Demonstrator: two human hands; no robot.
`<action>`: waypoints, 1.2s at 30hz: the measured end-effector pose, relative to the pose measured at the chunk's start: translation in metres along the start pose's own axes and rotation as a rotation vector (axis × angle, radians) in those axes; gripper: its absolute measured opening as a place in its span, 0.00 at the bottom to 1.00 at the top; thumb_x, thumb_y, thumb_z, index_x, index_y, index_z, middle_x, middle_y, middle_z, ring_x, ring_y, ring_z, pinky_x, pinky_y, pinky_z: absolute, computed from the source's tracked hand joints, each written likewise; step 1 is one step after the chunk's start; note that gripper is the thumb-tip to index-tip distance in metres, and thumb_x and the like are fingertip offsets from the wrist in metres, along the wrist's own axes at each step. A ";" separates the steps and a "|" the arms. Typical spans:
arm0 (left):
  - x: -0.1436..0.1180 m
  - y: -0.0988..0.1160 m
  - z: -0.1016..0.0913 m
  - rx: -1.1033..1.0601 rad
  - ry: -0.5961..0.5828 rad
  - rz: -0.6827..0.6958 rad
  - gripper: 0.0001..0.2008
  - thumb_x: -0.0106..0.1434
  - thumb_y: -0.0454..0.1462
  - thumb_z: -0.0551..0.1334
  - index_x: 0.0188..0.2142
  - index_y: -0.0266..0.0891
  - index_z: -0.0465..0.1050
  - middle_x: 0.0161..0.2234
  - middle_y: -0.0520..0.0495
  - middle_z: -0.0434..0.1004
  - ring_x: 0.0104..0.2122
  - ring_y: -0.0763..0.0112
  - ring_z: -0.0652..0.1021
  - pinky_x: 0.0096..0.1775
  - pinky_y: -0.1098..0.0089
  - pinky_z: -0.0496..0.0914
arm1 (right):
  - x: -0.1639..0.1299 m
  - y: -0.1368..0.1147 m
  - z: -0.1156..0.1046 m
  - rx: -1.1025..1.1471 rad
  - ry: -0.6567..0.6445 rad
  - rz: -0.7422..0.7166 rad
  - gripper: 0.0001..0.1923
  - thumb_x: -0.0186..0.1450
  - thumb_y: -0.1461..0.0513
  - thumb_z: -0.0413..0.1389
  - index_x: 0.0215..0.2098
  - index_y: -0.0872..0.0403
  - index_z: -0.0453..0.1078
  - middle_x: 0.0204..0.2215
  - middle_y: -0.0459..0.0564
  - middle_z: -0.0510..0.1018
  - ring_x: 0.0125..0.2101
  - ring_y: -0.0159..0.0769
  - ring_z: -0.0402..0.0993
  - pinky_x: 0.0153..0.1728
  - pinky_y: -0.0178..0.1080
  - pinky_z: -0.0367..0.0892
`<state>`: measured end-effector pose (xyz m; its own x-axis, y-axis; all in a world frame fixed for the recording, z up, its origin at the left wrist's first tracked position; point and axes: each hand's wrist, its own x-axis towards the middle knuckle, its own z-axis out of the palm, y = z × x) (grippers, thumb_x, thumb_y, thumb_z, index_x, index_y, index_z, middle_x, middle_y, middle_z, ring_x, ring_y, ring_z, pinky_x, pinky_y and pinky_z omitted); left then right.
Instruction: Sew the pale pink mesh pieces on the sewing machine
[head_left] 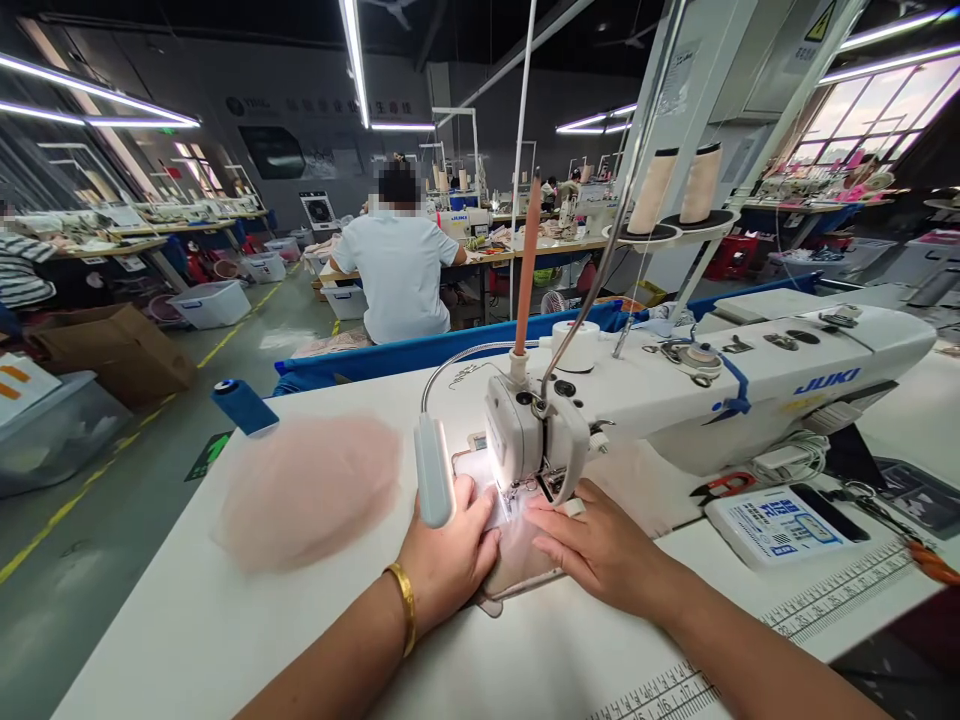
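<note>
A white JUKI sewing machine [750, 375] stands on the table, its lit needle area right between my hands. Pale pink sheer fabric [517, 560] lies under the presser foot [517, 490]. My left hand [454, 550], with a gold bracelet [405, 605] at the wrist, is closed on the fabric left of the foot; a grey lamp [433, 470] hides some of its fingers. On the other side, my right hand [600, 545] holds the fabric between thumb and fingers, close to the foot. A loose heap of pink sheer fabric [315, 490] rests to the left.
A blue thread spool [244, 407] sits at the table's left edge. To the right are red-handled snippers [724, 487], a white box [780, 525] and a printed ruler [832, 595]. Two thread cones [701, 185] stand behind the machine. Ahead, a person in a pale shirt [401, 270] sits facing away.
</note>
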<state>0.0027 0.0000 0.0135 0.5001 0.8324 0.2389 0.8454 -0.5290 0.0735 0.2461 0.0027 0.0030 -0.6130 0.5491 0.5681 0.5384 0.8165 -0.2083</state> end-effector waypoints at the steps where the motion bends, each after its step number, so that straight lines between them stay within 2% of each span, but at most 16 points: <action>1: -0.001 0.002 -0.002 0.045 0.002 -0.009 0.05 0.65 0.35 0.59 0.37 0.40 0.74 0.39 0.42 0.73 0.40 0.53 0.74 0.45 0.51 0.72 | 0.000 0.000 -0.001 0.007 0.008 -0.010 0.11 0.76 0.62 0.51 0.51 0.54 0.73 0.43 0.54 0.82 0.41 0.45 0.71 0.43 0.45 0.70; 3: -0.003 0.008 -0.008 0.101 0.029 0.020 0.07 0.64 0.35 0.60 0.28 0.40 0.70 0.39 0.40 0.74 0.46 0.47 0.75 0.47 0.47 0.71 | -0.001 -0.002 -0.002 0.011 -0.006 -0.026 0.10 0.75 0.64 0.51 0.50 0.53 0.73 0.41 0.53 0.82 0.39 0.43 0.72 0.42 0.45 0.69; 5: -0.008 0.012 -0.015 0.089 0.047 0.095 0.09 0.62 0.35 0.61 0.25 0.41 0.66 0.42 0.38 0.76 0.50 0.45 0.74 0.48 0.47 0.72 | 0.000 -0.004 -0.003 0.013 -0.042 -0.044 0.11 0.75 0.65 0.50 0.50 0.53 0.72 0.41 0.53 0.83 0.38 0.42 0.74 0.43 0.45 0.69; 8: -0.015 0.016 -0.022 -0.033 -0.009 0.155 0.09 0.61 0.35 0.63 0.25 0.41 0.66 0.37 0.43 0.78 0.41 0.54 0.78 0.44 0.52 0.73 | 0.001 -0.008 -0.005 0.037 -0.102 -0.061 0.13 0.75 0.66 0.48 0.53 0.54 0.70 0.49 0.55 0.82 0.42 0.41 0.77 0.46 0.45 0.69; 11: -0.019 0.018 -0.023 -0.187 -0.051 0.157 0.07 0.60 0.34 0.65 0.28 0.42 0.68 0.33 0.47 0.77 0.33 0.61 0.76 0.38 0.58 0.73 | 0.003 -0.011 -0.003 0.050 -0.181 -0.064 0.16 0.74 0.66 0.46 0.57 0.53 0.69 0.53 0.56 0.80 0.48 0.42 0.76 0.46 0.44 0.68; 14: -0.020 0.018 -0.020 -0.319 -0.041 0.157 0.05 0.60 0.31 0.64 0.34 0.42 0.71 0.36 0.49 0.77 0.33 0.64 0.75 0.35 0.63 0.72 | 0.004 -0.012 0.000 0.037 -0.270 -0.016 0.15 0.73 0.67 0.48 0.54 0.52 0.70 0.46 0.55 0.81 0.44 0.42 0.75 0.44 0.42 0.67; 17: -0.019 0.017 -0.016 -0.326 -0.058 0.103 0.04 0.64 0.31 0.60 0.35 0.42 0.71 0.33 0.49 0.75 0.30 0.65 0.74 0.31 0.65 0.70 | 0.004 -0.012 -0.001 0.004 -0.339 0.047 0.11 0.70 0.69 0.50 0.43 0.52 0.72 0.38 0.51 0.79 0.36 0.40 0.71 0.41 0.42 0.65; 19: -0.018 0.016 -0.015 -0.285 -0.034 0.096 0.07 0.66 0.32 0.58 0.31 0.42 0.71 0.32 0.47 0.75 0.31 0.64 0.74 0.31 0.64 0.69 | 0.004 -0.011 -0.003 -0.010 -0.352 0.051 0.10 0.68 0.70 0.50 0.37 0.53 0.71 0.37 0.50 0.78 0.34 0.39 0.67 0.41 0.42 0.63; 21: -0.017 0.016 -0.014 -0.275 0.019 0.137 0.09 0.67 0.32 0.57 0.30 0.41 0.71 0.35 0.46 0.76 0.35 0.61 0.75 0.36 0.61 0.71 | 0.003 -0.011 -0.005 -0.002 -0.350 0.040 0.10 0.67 0.70 0.50 0.35 0.53 0.70 0.39 0.49 0.78 0.35 0.39 0.66 0.42 0.42 0.62; 24: -0.017 0.017 -0.012 -0.297 0.052 0.207 0.10 0.69 0.31 0.56 0.32 0.41 0.72 0.37 0.47 0.79 0.37 0.62 0.75 0.42 0.58 0.72 | 0.002 -0.010 -0.005 0.026 -0.360 0.034 0.11 0.67 0.71 0.49 0.36 0.53 0.70 0.38 0.48 0.78 0.38 0.40 0.68 0.43 0.42 0.62; 27: -0.017 0.019 -0.010 -0.279 0.035 0.224 0.11 0.70 0.30 0.54 0.32 0.41 0.71 0.36 0.48 0.79 0.33 0.64 0.74 0.41 0.58 0.71 | 0.001 -0.009 -0.004 0.029 -0.373 0.042 0.11 0.68 0.71 0.48 0.37 0.53 0.71 0.38 0.49 0.79 0.39 0.41 0.69 0.44 0.44 0.62; 36: -0.016 0.018 -0.013 -0.237 0.061 0.238 0.13 0.70 0.29 0.52 0.36 0.42 0.73 0.38 0.47 0.80 0.34 0.64 0.76 0.43 0.57 0.69 | 0.000 -0.010 -0.003 -0.030 -0.347 0.074 0.11 0.65 0.71 0.50 0.38 0.52 0.71 0.37 0.49 0.79 0.36 0.43 0.65 0.43 0.45 0.62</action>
<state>0.0073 -0.0252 0.0235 0.6604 0.6731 0.3331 0.6354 -0.7372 0.2298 0.2422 -0.0056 0.0072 -0.7291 0.6383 0.2469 0.6019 0.7697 -0.2127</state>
